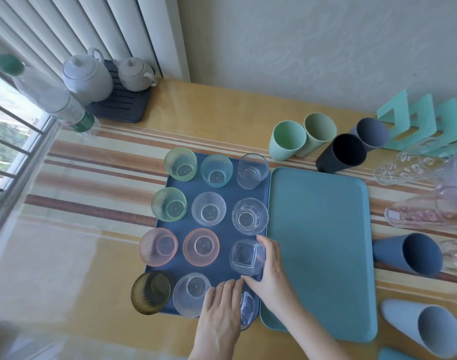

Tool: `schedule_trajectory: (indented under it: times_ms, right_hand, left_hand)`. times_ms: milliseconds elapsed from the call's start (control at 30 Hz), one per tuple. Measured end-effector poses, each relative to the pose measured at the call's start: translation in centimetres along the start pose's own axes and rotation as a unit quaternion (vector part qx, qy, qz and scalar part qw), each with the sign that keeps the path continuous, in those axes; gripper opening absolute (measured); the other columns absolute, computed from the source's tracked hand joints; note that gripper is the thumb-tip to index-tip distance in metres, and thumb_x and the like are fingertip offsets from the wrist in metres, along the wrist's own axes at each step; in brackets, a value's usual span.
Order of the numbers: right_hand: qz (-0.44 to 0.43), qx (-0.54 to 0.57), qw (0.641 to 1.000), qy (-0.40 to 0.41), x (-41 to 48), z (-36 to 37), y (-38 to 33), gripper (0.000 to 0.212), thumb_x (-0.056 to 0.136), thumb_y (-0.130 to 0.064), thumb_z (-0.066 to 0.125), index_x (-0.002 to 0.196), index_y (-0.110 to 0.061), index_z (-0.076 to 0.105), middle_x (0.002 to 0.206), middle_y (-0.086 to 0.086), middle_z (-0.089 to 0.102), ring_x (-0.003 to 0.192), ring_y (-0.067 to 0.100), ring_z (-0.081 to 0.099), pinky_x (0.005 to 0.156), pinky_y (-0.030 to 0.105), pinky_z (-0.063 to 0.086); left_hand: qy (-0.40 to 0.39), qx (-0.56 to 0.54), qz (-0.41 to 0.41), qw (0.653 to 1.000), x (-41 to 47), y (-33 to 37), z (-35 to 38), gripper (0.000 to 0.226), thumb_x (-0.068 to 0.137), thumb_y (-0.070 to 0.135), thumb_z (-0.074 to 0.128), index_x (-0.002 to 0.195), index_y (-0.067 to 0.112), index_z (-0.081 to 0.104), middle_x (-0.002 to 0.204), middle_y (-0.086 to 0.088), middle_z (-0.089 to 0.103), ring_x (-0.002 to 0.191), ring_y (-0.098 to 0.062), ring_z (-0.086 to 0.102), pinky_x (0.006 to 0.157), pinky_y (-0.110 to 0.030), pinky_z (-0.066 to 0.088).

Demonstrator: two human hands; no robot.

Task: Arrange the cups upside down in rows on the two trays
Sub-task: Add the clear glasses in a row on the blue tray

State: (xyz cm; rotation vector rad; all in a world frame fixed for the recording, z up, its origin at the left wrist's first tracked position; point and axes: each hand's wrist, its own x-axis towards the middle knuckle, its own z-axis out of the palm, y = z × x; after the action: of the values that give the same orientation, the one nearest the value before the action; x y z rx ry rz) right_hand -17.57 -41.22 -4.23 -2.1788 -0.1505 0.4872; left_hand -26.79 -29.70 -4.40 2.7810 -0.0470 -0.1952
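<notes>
A dark blue tray (223,188) holds several glass cups upside down in rows of three: green, teal, pink, amber and clear ones. My left hand (222,305) rests on a clear cup (247,307) at the tray's near right corner. My right hand (267,271) curls around the right side of a clear square-based cup (245,255) just beyond it. Beside it lies a bare teal tray (318,245). Plastic tumblers lie on their sides: green ones (288,140), a black one (342,153), blue ones (409,255).
Clear patterned glasses (409,167) lie at the right edge near teal stands (425,118). Two white teapots (87,74) sit on a dark mat at the back left, beside a plastic bottle (53,97). A window runs along the left.
</notes>
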Motion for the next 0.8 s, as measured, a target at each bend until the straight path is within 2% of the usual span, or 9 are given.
schedule_trajectory:
  times_ms: [67,167,333,433,533,600,667,733,800]
  right_hand:
    - [0.002,0.015,1.000,-0.006,0.0,-0.2,0.3,0.080,0.070,-0.012,0.077,0.129,-0.032,0.027,0.125,-0.018,0.033,0.119,-0.012,0.034,0.097,0.007,0.033]
    - [0.010,0.024,1.000,-0.008,-0.1,-0.2,0.6,0.074,0.070,-0.010,0.076,0.128,-0.029,0.034,0.126,-0.010,0.039,0.119,0.001,0.042,0.097,0.026,0.046]
    - [0.005,0.024,1.000,-0.004,-0.1,0.1,0.5,0.074,0.069,-0.012,0.078,0.124,-0.034,0.034,0.123,-0.016,0.039,0.117,0.001,0.044,0.095,0.028,0.048]
    - [0.008,0.037,0.999,-0.007,-0.1,0.3,0.5,0.073,0.069,-0.011,0.078,0.126,-0.027,0.036,0.124,-0.012,0.039,0.121,0.005,0.043,0.097,0.031,0.047]
    - [0.018,0.043,0.999,-0.011,-0.2,0.3,0.6,0.075,0.071,-0.007,0.076,0.130,-0.027,0.034,0.128,-0.009,0.038,0.123,-0.004,0.038,0.100,0.023,0.044]
    - [0.034,0.050,0.998,-0.015,-0.6,0.1,0.9,0.078,0.074,-0.002,0.071,0.133,-0.030,0.028,0.131,-0.010,0.037,0.125,-0.009,0.035,0.102,0.018,0.040]
    - [0.045,0.045,0.998,0.000,-1.5,-0.4,1.4,0.076,0.077,0.008,0.059,0.130,-0.037,0.027,0.130,-0.014,0.037,0.125,-0.004,0.039,0.101,0.017,0.040]
    - [0.060,0.036,0.997,0.012,-2.8,-1.1,1.6,0.079,0.076,0.018,0.045,0.125,-0.042,0.030,0.130,-0.016,0.038,0.123,-0.001,0.043,0.098,0.012,0.039]
    - [0.076,0.031,0.997,-0.011,-4.6,-1.8,1.5,0.082,0.073,0.019,0.038,0.125,-0.044,0.033,0.131,-0.013,0.041,0.122,-0.006,0.041,0.095,0.008,0.037]
  left_hand:
    - [-0.019,0.007,-0.006,1.000,-0.1,0.0,-0.2,0.063,0.054,0.026,0.050,0.115,0.009,0.055,0.097,-0.001,0.069,0.092,-0.018,0.060,0.092,-0.032,0.031]
    - [-0.018,-0.005,-0.013,1.000,-0.3,-0.1,-0.5,0.061,0.058,0.024,0.035,0.116,0.011,0.049,0.101,-0.001,0.069,0.099,-0.017,0.048,0.098,-0.031,0.025]
    - [-0.012,-0.030,0.004,0.999,-0.4,-0.3,-1.0,0.052,0.060,0.024,0.038,0.110,0.015,0.049,0.100,0.001,0.069,0.099,-0.015,0.047,0.099,-0.029,0.023]
    - [-0.014,-0.032,0.011,0.999,-0.2,0.0,-1.1,0.053,0.060,0.029,0.041,0.110,0.015,0.049,0.100,0.001,0.069,0.098,-0.015,0.047,0.100,-0.027,0.022]
    - [-0.032,-0.033,0.021,0.999,-0.2,0.1,-1.6,0.055,0.057,0.033,0.051,0.110,0.015,0.049,0.099,0.001,0.069,0.097,-0.015,0.050,0.096,-0.028,0.028]
    - [-0.069,-0.025,0.026,0.997,-0.2,0.0,-2.0,0.083,0.037,0.041,0.075,0.112,0.015,0.049,0.103,0.001,0.069,0.100,-0.015,0.049,0.095,-0.029,0.028]
    - [-0.106,-0.037,0.012,0.994,-0.5,-0.4,-2.4,0.112,0.014,0.052,0.082,0.115,0.015,0.050,0.112,0.000,0.065,0.105,-0.016,0.045,0.091,-0.031,0.031]
    - [-0.091,-0.054,0.016,0.994,-0.8,-1.0,-3.9,0.109,0.020,0.059,0.081,0.117,0.019,0.050,0.117,0.006,0.054,0.107,-0.015,0.044,0.089,-0.029,0.030]
    - [-0.064,-0.070,0.018,0.995,-1.4,-1.8,-5.4,0.100,0.028,0.057,0.081,0.116,0.024,0.048,0.117,0.010,0.046,0.107,-0.014,0.044,0.094,-0.026,0.025]
